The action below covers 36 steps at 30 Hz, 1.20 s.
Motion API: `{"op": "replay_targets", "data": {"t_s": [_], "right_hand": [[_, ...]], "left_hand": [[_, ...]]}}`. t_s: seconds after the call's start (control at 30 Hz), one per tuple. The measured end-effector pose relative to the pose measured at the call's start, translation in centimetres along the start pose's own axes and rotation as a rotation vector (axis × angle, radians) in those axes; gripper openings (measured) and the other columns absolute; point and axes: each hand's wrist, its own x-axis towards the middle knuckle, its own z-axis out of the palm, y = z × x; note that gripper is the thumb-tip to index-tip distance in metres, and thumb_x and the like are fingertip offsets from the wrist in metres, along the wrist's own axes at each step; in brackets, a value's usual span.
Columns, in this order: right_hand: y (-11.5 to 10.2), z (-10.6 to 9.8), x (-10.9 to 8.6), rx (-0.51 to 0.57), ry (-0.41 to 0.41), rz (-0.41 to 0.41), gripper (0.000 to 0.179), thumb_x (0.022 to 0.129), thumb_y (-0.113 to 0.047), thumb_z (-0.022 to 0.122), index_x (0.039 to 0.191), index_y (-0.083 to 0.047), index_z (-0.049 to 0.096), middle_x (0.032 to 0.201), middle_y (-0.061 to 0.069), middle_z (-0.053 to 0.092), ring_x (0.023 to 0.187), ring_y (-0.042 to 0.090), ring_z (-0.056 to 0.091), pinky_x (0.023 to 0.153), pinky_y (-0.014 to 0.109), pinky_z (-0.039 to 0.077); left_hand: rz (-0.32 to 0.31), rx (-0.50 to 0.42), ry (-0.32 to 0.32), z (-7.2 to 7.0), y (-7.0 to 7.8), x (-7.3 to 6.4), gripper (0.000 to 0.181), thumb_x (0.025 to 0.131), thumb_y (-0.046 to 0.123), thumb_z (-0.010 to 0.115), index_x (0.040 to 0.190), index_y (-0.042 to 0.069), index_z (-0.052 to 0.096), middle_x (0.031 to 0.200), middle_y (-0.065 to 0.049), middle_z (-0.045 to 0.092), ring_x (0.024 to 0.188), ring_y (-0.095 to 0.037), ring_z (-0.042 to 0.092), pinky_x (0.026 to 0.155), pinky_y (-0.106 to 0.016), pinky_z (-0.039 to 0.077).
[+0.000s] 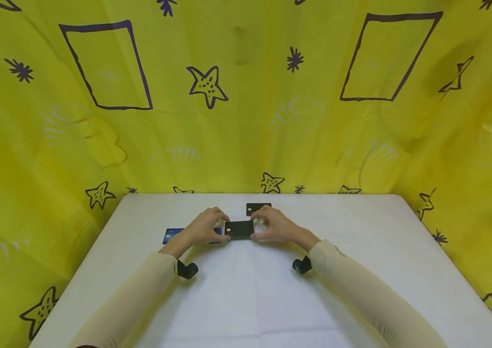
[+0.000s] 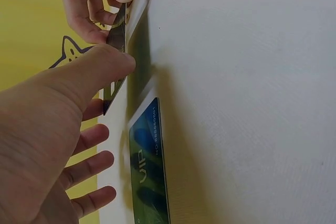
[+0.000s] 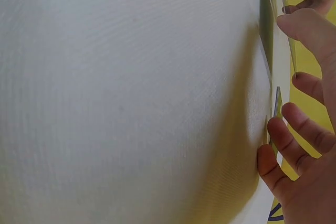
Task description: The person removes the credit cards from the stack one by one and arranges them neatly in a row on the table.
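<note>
A black card (image 1: pixel 240 230) with a small pale chip is held by its two short ends, just above the white table. My left hand (image 1: pixel 204 226) pinches its left end between thumb and fingertips; my right hand (image 1: pixel 276 224) pinches the right end the same way. In the left wrist view the card is tilted and its shadow falls on the cloth. Blue card surface (image 1: pixel 173 235) shows on both sides of the left hand; whether it is one card or two is hidden. The left wrist view shows a blue-green card marked VIP (image 2: pixel 149 166) lying below that hand.
Another black card (image 1: pixel 255 208) lies farther back, partly behind the right hand. A white-covered table (image 1: pixel 246 299) stretches beneath both arms. Yellow patterned curtain (image 1: pixel 246 121) hangs behind and along both sides. Dark wrist devices (image 1: pixel 188 270) stick out below the wrists.
</note>
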Motion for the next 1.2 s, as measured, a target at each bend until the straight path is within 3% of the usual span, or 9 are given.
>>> {"op": "replay_targets", "data": {"t_s": [0.27,0.7,1.2], "right_hand": [[-0.1,0.7,-0.1,-0.004,-0.020,0.050,0.049,0.084,-0.037,0.084,0.126,-0.015,0.069,0.120,0.006,0.058,0.098,0.020,0.054,0.085,0.037,0.048],[-0.4,1.1,0.1,-0.057,-0.050,0.102,0.045,0.085,-0.043,0.082,0.123,-0.024,0.070,0.121,0.002,0.056,0.097,0.018,0.052,0.084,0.035,0.048],[-0.7,1.0,0.2,-0.087,-0.049,0.116,0.044,0.086,-0.044,0.081,0.124,-0.024,0.070,0.126,0.003,0.057,0.100,0.019,0.053,0.087,0.037,0.049]], "left_hand": [[-0.057,-0.024,-0.020,0.3,0.0,-0.5,0.048,0.084,0.034,0.085,0.122,0.009,0.071,0.128,-0.009,0.061,0.121,-0.030,0.055,0.108,-0.050,0.043],[-0.099,-0.003,-0.045,0.6,-0.3,-0.6,0.048,0.083,0.036,0.085,0.123,0.012,0.072,0.130,-0.008,0.061,0.123,-0.029,0.052,0.108,-0.051,0.042],[-0.073,-0.033,-0.045,0.4,-0.7,-0.8,0.046,0.084,0.037,0.085,0.121,0.014,0.072,0.131,-0.010,0.059,0.123,-0.031,0.051,0.108,-0.054,0.041]]}}
